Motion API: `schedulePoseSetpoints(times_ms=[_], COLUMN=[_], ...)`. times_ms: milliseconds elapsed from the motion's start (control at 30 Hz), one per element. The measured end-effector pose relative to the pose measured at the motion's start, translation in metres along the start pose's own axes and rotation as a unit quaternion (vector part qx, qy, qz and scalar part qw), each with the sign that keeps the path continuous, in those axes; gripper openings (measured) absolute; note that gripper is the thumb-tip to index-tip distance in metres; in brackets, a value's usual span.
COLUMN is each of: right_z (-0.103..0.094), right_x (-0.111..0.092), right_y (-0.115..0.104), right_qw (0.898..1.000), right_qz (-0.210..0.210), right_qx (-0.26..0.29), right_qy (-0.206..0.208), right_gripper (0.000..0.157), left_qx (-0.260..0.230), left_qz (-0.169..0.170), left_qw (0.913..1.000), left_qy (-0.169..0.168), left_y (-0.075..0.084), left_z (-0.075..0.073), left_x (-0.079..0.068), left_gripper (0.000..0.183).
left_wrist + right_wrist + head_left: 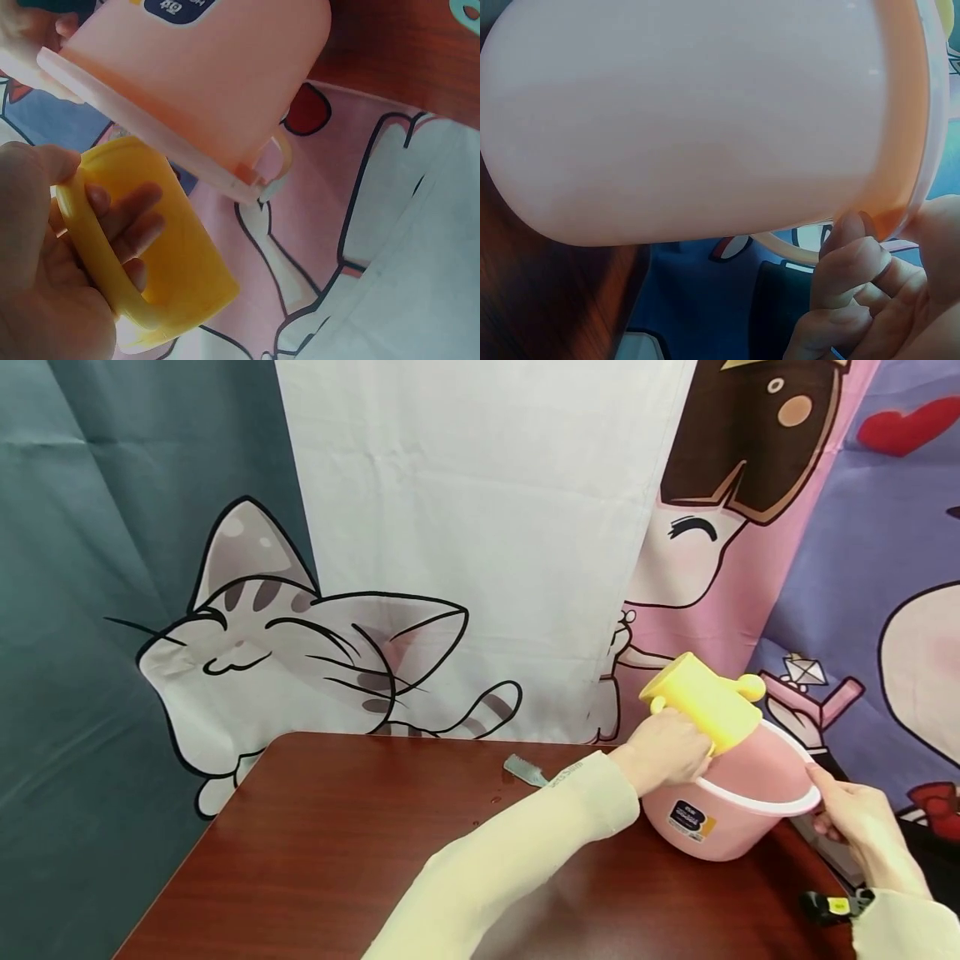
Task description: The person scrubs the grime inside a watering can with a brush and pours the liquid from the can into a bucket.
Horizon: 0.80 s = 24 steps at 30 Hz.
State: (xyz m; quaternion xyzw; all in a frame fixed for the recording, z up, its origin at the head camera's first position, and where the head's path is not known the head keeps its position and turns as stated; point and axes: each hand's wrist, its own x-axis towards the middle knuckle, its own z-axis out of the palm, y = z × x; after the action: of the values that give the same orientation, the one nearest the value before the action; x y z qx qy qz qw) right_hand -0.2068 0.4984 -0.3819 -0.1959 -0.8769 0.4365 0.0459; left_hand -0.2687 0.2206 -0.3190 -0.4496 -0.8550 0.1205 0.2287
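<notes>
My left hand [669, 750] grips the handle of a yellow cup [705, 697], fingers looped through it in the left wrist view. The cup [184, 240] is held tilted above the pink bucket [693, 839], its mouth towards the upper left in the head view; a rounded knob sticks out of its side. The bucket has a white rim and a dark label and stands at the table's right side. My right hand [858, 810] pinches the bucket's rim on the right, with fingers [847, 259] curled under it. What is inside the cup cannot be seen.
A grey-blue comb-like thing [525, 770] lies near the back edge of the brown table [337, 843], partly behind the left sleeve. A few drops [495, 799] dot the wood. Printed cloth [480, 527] hangs close behind the table.
</notes>
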Motion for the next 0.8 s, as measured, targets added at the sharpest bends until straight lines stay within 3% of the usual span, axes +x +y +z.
schedulePoseSetpoints(times_ms=[200,400,633,800], right_z=[0.001,0.0,-0.002,-0.001], right_x=[-0.001,-0.001,-0.002,-0.001], right_y=[-0.001,-0.002,-0.003,-0.002], right_qw=[1.0,1.0,1.0,1.0], right_qz=[0.005,0.003,0.001,-0.003], right_qx=[-0.012,-0.009,-0.02,-0.013], right_qy=[-0.002,0.0,0.003,0.001], right_gripper=[0.063,0.062,0.062,0.062], left_qx=[0.012,0.009,0.019,0.066], left_qz=[0.005,0.01,0.039,0.059], left_qw=[0.9999,0.9997,0.9982,0.9953], left_qy=[0.001,-0.02,-0.04,-0.04], left_y=[-0.001,-0.003,-0.006,-0.007], left_z=[-0.007,-0.012,-0.02,-0.023], left_x=[0.006,0.013,0.02,0.024], left_gripper=[0.024,0.024,0.024,0.027])
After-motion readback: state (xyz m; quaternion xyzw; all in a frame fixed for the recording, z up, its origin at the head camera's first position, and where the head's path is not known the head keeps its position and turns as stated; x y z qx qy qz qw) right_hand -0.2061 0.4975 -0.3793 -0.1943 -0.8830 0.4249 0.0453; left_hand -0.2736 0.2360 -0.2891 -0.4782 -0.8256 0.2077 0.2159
